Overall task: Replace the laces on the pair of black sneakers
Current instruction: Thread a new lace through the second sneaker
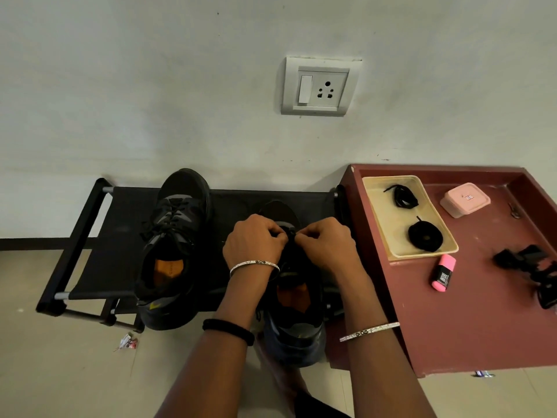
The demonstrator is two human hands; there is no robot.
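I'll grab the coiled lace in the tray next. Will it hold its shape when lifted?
Probably not: the coiled lace looks soft, with no visible tie, so it would likely unwind and dangle. It lies flat, so rolling seems unlikely.

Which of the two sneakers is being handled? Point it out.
The sneaker nearer the maroon table: the left hand and right hand pinch at its laces. The other sneaker sits untouched.

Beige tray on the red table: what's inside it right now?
The beige tray holds a loose bundle of black lace at the far end and a flat coil of black lace nearer. Anything under the coil is covered, so I cannot tell.
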